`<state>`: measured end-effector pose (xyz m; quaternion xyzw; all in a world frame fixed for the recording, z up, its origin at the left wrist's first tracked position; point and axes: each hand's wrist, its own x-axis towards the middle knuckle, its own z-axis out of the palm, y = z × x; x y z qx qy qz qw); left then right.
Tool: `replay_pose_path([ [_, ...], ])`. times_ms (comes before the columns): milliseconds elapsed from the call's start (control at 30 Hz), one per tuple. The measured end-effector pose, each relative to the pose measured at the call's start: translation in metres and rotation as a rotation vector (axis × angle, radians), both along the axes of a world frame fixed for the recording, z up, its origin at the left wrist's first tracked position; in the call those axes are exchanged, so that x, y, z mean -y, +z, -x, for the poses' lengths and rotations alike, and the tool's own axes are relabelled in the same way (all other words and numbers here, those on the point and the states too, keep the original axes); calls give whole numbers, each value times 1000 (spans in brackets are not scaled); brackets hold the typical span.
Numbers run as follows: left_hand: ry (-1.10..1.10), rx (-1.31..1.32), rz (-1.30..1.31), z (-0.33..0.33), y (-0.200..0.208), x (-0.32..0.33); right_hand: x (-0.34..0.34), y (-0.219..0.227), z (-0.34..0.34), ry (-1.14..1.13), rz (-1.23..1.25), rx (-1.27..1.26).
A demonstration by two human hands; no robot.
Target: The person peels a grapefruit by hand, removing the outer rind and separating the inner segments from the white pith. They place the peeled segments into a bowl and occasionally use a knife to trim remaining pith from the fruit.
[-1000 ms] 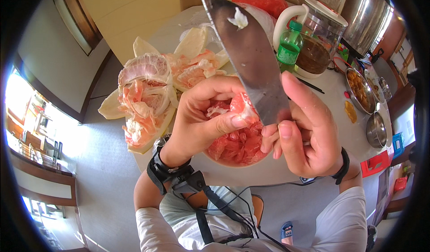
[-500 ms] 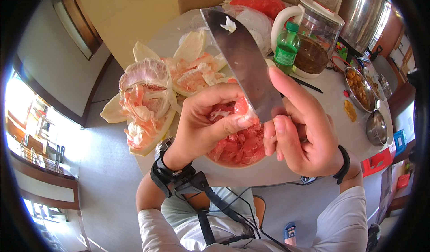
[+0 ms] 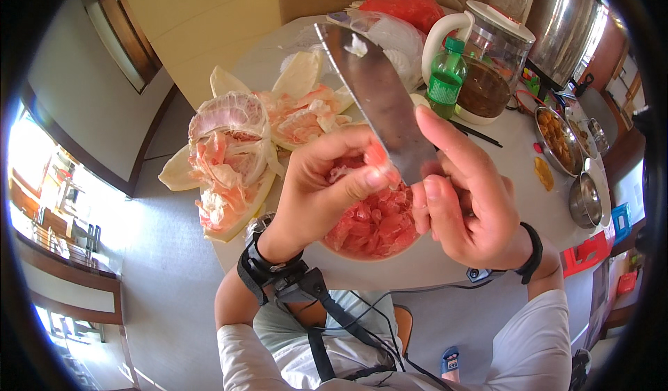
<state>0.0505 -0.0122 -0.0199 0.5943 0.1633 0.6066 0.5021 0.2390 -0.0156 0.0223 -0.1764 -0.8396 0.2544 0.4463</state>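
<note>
My left hand (image 3: 323, 189) pinches a pink pomelo segment (image 3: 378, 156) between thumb and fingers. Its upper part lies against the lower edge of a broad kitchen knife (image 3: 379, 99). My right hand (image 3: 473, 203) grips that knife low down, its blade pointing up and to the left, with a scrap of white pith stuck near the tip. The knife's handle is hidden in my fingers. Below both hands a bowl (image 3: 369, 257) is heaped with peeled pomelo flesh (image 3: 379, 224). Left of my left hand lie a part-peeled pomelo (image 3: 226, 123) and opened rind (image 3: 243, 217) with torn membranes.
Behind the knife stand a green bottle (image 3: 445, 78) and a glass kettle (image 3: 483, 71) of brown liquid. Black chopsticks (image 3: 480, 133) lie nearby. Metal bowls (image 3: 585, 200), one with food, line the right side. A red plastic bag (image 3: 403, 5) sits at the back.
The knife's tip has dropped slightly, and my left fingers have shifted a little on the pomelo segment. More of the flesh in the bowl shows beneath my hands.
</note>
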Motion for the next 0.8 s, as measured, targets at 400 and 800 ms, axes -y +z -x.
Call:
replay_pose_path([
  [400,22,-20,28,-9,-5,2,5,3,2,46,252,-68],
  [800,306,-87,-223,-12,-7,4,4,3,3,212,536,-228],
])
